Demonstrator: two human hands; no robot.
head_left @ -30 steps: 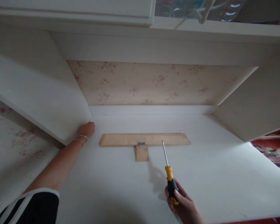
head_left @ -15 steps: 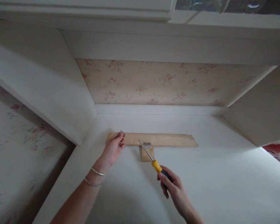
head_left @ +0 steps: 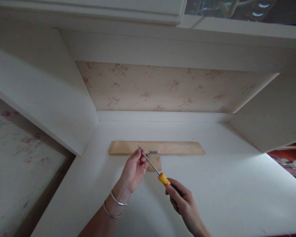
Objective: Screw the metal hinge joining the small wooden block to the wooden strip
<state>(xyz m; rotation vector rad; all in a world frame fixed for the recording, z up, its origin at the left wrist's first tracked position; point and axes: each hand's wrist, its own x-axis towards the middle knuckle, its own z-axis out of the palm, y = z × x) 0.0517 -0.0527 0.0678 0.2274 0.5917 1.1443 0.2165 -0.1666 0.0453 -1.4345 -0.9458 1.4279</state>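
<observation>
My right hand [head_left: 185, 199] is wrapped round the yellow and black handle of a screwdriver [head_left: 164, 179], its shaft slanting up to the left. At the shaft's tip, my left hand [head_left: 134, 169] pinches a small screw [head_left: 138, 147], mostly hidden by the fingertips; the screwdriver tip meets it there. Just beyond the fingers lies a long wooden strip [head_left: 180, 148], flat on the white surface. A metal hinge [head_left: 153, 153] sits where the strip meets a short wooden piece [head_left: 155, 164], partly behind the screwdriver shaft.
The white desktop [head_left: 224, 184] stretches under both hands. White side panels stand at the left [head_left: 44, 95] and right [head_left: 273, 112], with floral wallpaper [head_left: 162, 89] at the back. A cabinet edge [head_left: 88, 13] overhangs the top. Something red [head_left: 291, 154] shows at far right.
My left hand has moved right and slightly down from the strip's left end, bringing the screw to the screwdriver's tip. My right hand has barely moved. The view has shifted slightly.
</observation>
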